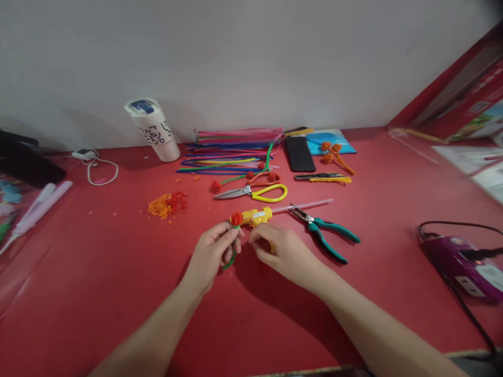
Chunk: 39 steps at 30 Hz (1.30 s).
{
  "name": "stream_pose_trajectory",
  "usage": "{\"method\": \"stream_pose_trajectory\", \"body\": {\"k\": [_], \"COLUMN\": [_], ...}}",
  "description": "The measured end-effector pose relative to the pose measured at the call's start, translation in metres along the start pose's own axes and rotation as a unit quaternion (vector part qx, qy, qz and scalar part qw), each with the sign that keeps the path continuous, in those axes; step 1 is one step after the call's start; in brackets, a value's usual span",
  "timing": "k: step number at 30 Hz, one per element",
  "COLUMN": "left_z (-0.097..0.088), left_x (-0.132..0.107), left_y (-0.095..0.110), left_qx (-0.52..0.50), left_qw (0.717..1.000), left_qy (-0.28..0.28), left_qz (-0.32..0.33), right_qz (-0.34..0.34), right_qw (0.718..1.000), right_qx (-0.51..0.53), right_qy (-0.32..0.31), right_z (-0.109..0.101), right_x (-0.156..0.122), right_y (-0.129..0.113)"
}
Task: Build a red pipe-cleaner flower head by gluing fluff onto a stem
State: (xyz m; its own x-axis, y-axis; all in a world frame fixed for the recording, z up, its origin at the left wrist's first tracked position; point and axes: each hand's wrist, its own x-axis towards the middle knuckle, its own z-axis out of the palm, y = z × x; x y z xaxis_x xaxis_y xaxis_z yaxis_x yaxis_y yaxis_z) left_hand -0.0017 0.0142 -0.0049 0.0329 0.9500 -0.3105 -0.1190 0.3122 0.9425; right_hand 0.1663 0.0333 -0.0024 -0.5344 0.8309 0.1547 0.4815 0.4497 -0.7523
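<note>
1. The left hand [214, 250] pinches a pipe-cleaner flower [236, 220], its red head above the fingers and its green stem curling below the palm.
2. The right hand [281, 251] is closed around a yellow glue gun [257, 215], whose nozzle is at the red head; a clear glue stick [302, 205] juts from its back.
3. Both are held low over the middle of the red counter [118, 272].
4. Teal-handled pliers [326, 233] lie just right of the hands, yellow-handled scissors [255, 192] behind them.
5. Orange and red trimmings [167, 203] sit to the left, and a bundle of coloured pipe cleaners [231, 152] lies by the wall.
</note>
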Motion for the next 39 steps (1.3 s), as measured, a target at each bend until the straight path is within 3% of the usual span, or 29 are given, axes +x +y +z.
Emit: {"method": "stream_pose_trajectory", "body": {"k": [4, 8, 14, 29, 34, 39], "left_z": [0.001, 0.001, -0.001, 0.002, 0.001, 0.001], "left_x": [-0.002, -0.002, -0.001, -0.004, -0.004, -0.004], "left_y": [-0.002, -0.004, -0.008, -0.003, -0.003, -0.005], "left_qx": [-0.007, -0.018, -0.057, -0.152, -0.166, -0.178], "left_qw": [0.999, 0.998, 0.997, 0.983, 0.972, 0.963], "left_qy": [-0.036, -0.057, -0.045, -0.069, -0.121, -0.161], "left_qz": [-0.034, -0.034, -0.017, -0.075, -0.113, -0.126], "right_qz": [0.061, 0.093, 0.13, 0.118, 0.091, 0.08], "right_qw": [0.99, 0.972, 0.936, 0.952, 0.961, 0.971], "right_qx": [0.125, 0.216, 0.324, 0.275, 0.219, 0.186], "right_qy": [0.032, 0.025, 0.043, 0.061, 0.143, 0.13], "right_z": [-0.002, -0.001, 0.0, -0.006, -0.015, -0.017], "right_x": [0.002, 0.0, 0.002, -0.001, -0.002, -0.002], "right_y": [-0.002, -0.004, -0.002, -0.015, -0.015, -0.015]}}
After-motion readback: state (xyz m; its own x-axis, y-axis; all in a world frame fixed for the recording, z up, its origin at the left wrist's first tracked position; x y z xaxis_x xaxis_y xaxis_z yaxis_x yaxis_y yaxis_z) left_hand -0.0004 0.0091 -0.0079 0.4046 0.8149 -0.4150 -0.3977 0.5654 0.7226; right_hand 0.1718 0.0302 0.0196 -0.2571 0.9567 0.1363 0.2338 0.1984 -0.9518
